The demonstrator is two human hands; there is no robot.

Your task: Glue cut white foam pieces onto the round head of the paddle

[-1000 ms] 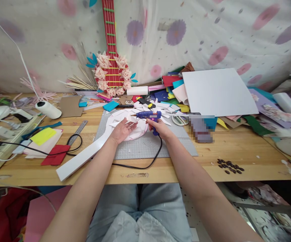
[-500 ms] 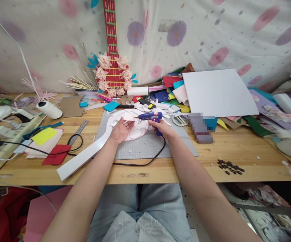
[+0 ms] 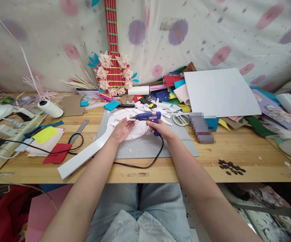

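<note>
The place looks like a craft workshop: a wooden bench (image 3: 258, 146) bears a glue gun (image 3: 149, 116) and cutting mat (image 3: 183, 145) at centre, a red guitar (image 3: 114, 69) at upper centre, coloured sheets (image 3: 171, 81) right of it, a ruler (image 3: 81, 127) and thread spool (image 3: 51, 109) at left.

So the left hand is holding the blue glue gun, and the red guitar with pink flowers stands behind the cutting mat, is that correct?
Not quite: in the head view, the right hand is holding the blue glue gun. The red guitar with pink flowers does stand behind the cutting mat.
</note>
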